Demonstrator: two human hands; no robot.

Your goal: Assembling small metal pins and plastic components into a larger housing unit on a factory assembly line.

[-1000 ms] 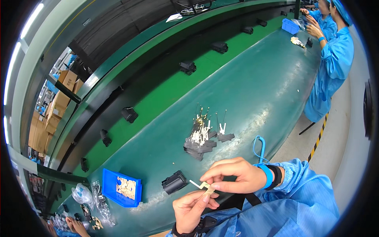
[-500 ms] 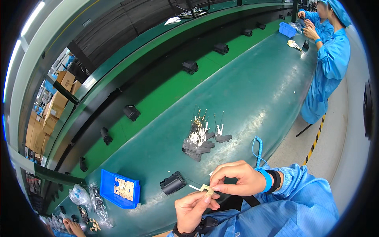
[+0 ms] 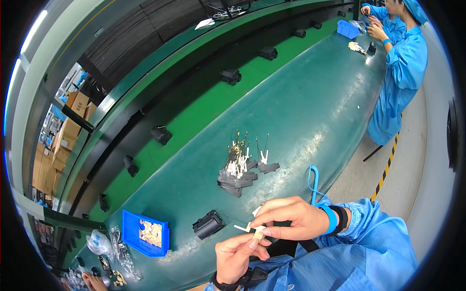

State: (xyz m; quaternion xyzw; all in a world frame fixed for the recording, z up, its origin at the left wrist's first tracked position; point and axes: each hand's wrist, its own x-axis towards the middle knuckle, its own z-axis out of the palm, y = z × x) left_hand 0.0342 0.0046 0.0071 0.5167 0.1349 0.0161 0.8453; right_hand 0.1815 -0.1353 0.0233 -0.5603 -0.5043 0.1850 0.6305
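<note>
Close in front of my body, my left hand (image 3: 236,256) pinches a small pale yellow piece (image 3: 259,234) between thumb and fingers. My right hand (image 3: 292,218) closes on the same piece from the upper right, its fingertips almost meeting the left ones. A narrow white strip (image 3: 240,228) sticks out to the left of the fingers; whether it belongs to the pale piece cannot be made out. Just left of the hands, a black plastic housing (image 3: 208,224) lies on the green tabletop. Beyond it sits a pile of flat black parts (image 3: 236,180) with white strips and thin wires.
A blue bin (image 3: 165,245) of cream-coloured pieces (image 3: 151,233) stands at left, beside clear plastic bags (image 3: 125,257). Black housings (image 3: 161,135) line the green belt (image 3: 187,127). A blue coiled cord (image 3: 314,179) runs by my right wrist. Co-workers in blue (image 3: 407,63) work at far right.
The pale piece has turned between my fingertips and its outline looks different. Both hands remain close together. The whole view has shifted slightly.
</note>
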